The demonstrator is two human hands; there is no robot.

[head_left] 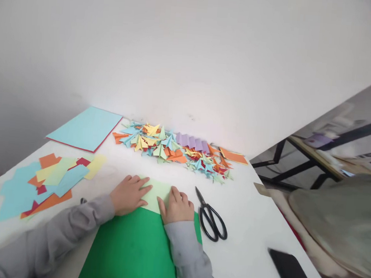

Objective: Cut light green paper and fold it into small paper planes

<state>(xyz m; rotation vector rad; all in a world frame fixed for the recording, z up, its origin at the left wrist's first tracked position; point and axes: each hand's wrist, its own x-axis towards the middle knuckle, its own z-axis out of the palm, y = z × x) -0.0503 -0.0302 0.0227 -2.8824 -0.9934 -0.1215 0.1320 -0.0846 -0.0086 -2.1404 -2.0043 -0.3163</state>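
A strip of light green paper [154, 195] lies across the far edge of a green sheet [133, 247] on the white table. My left hand [130, 196] rests on the strip's left part, fingers spread and pressing flat. At the strip's right end is my right hand [177, 205], its fingers bent over the paper's edge and the thumb on its near side. The fingertips' undersides are hidden. Black-handled scissors [211, 219] lie just right of my right hand, blades pointing away and nearly together.
Folded paper planes [162, 145] in several colours pile up along the wall. Paper scraps [48, 179] spread over the left side, with light blue sheets [85, 126] behind. Orange paper [234, 156] lies at the back right. A black flat object [293, 276] sits near the right edge.
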